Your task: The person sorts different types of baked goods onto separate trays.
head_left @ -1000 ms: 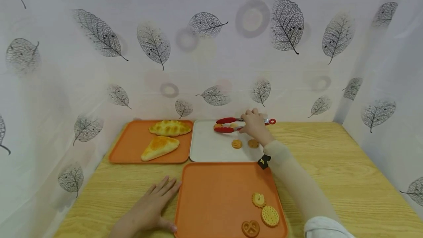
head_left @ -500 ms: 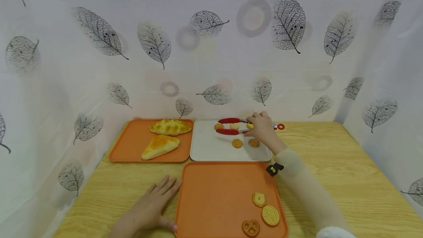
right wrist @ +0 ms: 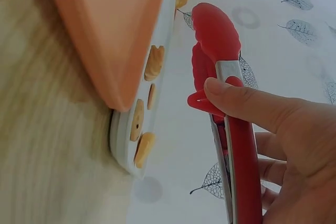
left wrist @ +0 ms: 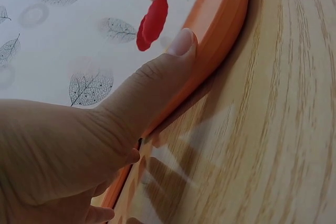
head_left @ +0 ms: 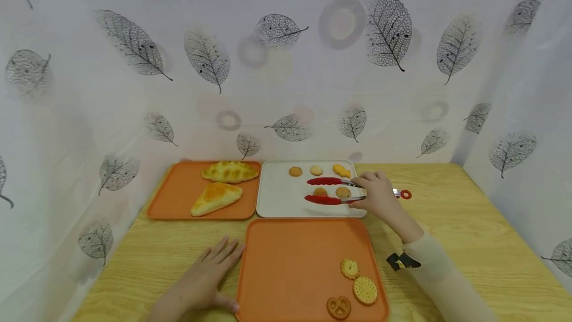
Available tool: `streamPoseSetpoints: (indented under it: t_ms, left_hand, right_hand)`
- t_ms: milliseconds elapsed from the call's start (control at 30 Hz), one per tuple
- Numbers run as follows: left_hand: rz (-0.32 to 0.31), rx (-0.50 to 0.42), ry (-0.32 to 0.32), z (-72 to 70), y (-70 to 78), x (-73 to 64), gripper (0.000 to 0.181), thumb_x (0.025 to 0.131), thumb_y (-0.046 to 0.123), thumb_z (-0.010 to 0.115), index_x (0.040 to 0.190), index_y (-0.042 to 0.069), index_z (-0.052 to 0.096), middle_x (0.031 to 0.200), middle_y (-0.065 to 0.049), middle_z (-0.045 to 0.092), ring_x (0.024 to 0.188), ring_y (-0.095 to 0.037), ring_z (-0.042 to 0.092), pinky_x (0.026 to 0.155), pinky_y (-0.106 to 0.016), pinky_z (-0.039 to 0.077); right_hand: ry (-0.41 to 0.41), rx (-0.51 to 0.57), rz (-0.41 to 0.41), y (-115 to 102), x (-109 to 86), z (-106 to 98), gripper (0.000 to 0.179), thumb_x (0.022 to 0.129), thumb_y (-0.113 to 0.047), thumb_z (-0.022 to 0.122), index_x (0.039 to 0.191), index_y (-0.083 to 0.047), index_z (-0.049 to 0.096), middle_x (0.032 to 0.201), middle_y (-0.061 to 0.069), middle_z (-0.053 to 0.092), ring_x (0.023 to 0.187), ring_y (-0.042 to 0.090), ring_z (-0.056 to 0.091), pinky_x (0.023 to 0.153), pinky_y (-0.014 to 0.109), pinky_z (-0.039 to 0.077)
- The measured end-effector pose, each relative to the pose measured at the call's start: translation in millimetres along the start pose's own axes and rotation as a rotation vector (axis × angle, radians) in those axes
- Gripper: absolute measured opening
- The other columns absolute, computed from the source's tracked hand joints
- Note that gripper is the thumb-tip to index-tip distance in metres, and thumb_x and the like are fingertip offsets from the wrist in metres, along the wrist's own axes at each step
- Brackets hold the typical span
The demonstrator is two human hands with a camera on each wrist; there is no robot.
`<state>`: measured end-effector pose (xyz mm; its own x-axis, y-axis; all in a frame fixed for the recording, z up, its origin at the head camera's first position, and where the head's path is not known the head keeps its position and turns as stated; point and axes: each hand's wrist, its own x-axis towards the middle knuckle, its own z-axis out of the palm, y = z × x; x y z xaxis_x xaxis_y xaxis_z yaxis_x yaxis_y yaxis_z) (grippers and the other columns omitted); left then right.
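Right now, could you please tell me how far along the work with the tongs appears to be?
Apparently done: three biscuits lie on the front orange tray. In hand: the right hand holds the tongs, which grip nothing, over the white tray, while the left hand touches the front orange tray. Probably left, if biscuits are being moved across: the five small pieces on the white tray.

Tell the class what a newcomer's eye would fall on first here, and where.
Probably the red tongs, held in the right hand over the white tray at the back. Next, perhaps, the big orange tray in front, with three biscuits towards its right and the left hand at its left edge.
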<state>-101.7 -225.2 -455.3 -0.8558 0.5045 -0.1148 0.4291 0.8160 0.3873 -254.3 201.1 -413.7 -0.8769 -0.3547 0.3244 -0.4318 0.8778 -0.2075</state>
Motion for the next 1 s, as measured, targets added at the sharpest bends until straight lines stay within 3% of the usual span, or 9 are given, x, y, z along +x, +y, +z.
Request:
streamPoseSetpoints:
  t_ms: [467,700,1000]
  left_hand:
    - [-0.003,-0.007,-0.024,0.1,-1.4,1.8,0.121,0.062,0.08,0.061,0.156,0.014,0.025,0.161,-0.016,0.023,0.15,-0.041,0.015,0.111,-0.07,0.023]
    - [-0.016,-0.013,-0.025,-1.5,-0.1,1.5,0.121,0.061,0.08,0.061,0.156,0.014,0.024,0.162,-0.017,0.022,0.149,-0.042,0.015,0.111,-0.071,0.022]
    - [-0.011,0.006,-0.005,-0.4,-1.1,-0.3,0.122,0.06,0.081,0.061,0.155,0.014,0.026,0.161,-0.015,0.024,0.149,-0.04,0.017,0.112,-0.068,0.023]
  right_hand:
    - [0.115,-0.066,-0.075,13.7,-72.8,-20.4,0.064,0.051,-0.027,0.095,0.108,-0.007,0.073,0.1,0.01,0.065,0.09,0.03,0.05,0.074,0.048,0.042]
    - [0.2,-0.05,-0.22,25.1,-86.6,-26.8,0.067,0.043,-0.026,0.096,0.103,-0.008,0.073,0.096,0.008,0.066,0.091,0.027,0.05,0.076,0.047,0.042]
    - [0.179,-0.019,-0.355,41.1,-97.8,-34.9,0.072,0.04,-0.029,0.095,0.107,-0.015,0.073,0.099,-0.001,0.066,0.09,0.014,0.043,0.072,0.034,0.038]
